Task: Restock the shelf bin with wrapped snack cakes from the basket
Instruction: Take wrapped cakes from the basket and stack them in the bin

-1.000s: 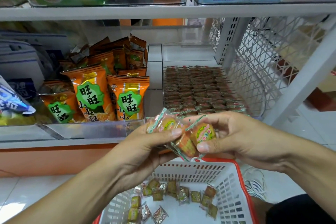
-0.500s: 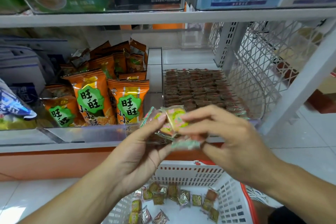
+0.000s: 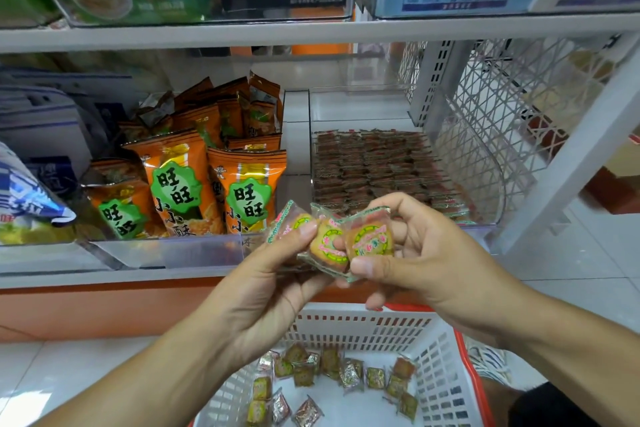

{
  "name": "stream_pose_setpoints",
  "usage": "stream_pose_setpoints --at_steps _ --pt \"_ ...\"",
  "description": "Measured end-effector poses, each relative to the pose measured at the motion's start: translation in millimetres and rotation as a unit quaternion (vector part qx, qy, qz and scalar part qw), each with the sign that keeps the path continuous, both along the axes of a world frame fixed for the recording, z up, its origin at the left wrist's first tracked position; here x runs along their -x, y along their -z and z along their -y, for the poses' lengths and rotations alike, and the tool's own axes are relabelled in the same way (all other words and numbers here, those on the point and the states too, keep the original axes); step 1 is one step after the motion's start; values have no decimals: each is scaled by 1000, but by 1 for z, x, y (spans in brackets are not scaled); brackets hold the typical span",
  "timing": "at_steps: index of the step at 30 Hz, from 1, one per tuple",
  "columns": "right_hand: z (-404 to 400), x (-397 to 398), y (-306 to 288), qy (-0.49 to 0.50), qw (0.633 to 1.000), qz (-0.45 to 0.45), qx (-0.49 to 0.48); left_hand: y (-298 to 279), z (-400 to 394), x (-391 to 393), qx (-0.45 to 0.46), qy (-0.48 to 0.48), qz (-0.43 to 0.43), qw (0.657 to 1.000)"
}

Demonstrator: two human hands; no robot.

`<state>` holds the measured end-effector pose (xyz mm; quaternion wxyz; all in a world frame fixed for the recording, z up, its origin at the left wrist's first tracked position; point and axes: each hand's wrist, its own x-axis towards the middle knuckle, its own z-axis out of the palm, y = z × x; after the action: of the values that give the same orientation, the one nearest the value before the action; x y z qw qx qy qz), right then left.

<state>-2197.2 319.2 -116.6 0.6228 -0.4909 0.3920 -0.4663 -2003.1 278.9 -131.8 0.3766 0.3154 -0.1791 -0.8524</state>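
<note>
Both hands hold a small bunch of wrapped snack cakes [image 3: 330, 241] in clear wrappers with green and pink print, just in front of the shelf edge. My left hand [image 3: 270, 284] pinches the left cakes with its thumb on top. My right hand [image 3: 415, 253] grips the rightmost cake between thumb and fingers. Behind them, a clear shelf bin [image 3: 498, 198] holds rows of dark wrapped cakes [image 3: 377, 166]. Below, a white basket [image 3: 440, 357] with a red rim contains several loose wrapped cakes [image 3: 332, 378].
Orange snack bags [image 3: 180, 184] fill the bin to the left, with a blue-white bag [image 3: 24, 198] further left. An upper shelf board [image 3: 311, 33] runs overhead. A white mesh side panel [image 3: 512, 121] and slanted post [image 3: 571, 163] close the right side.
The hands have fanned the cakes out side by side, labels facing up; my right thumb now sits under the rightmost cake. The bunch stays at about the same height before the bin.
</note>
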Motion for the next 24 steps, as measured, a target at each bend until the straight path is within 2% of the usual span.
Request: stream_pose_setpoints --at_steps 9,13,16,20,24 --pt "2 -2 -1 -12 1000 -13 -22 4 2 0 -39 14 -39 998" --pt "1 -5 0 -7 999 20 -27 5 3 2 -60 -23 -57 996" --pt "1 0 -7 -40 998 11 -53 4 2 2 -54 -25 -48 997" --pt "4 15 -22 -116 990 -76 -37 2 1 1 -13 13 -6 1000" --pt "5 26 -28 -105 979 -176 2 8 2 -1 52 21 66 996"
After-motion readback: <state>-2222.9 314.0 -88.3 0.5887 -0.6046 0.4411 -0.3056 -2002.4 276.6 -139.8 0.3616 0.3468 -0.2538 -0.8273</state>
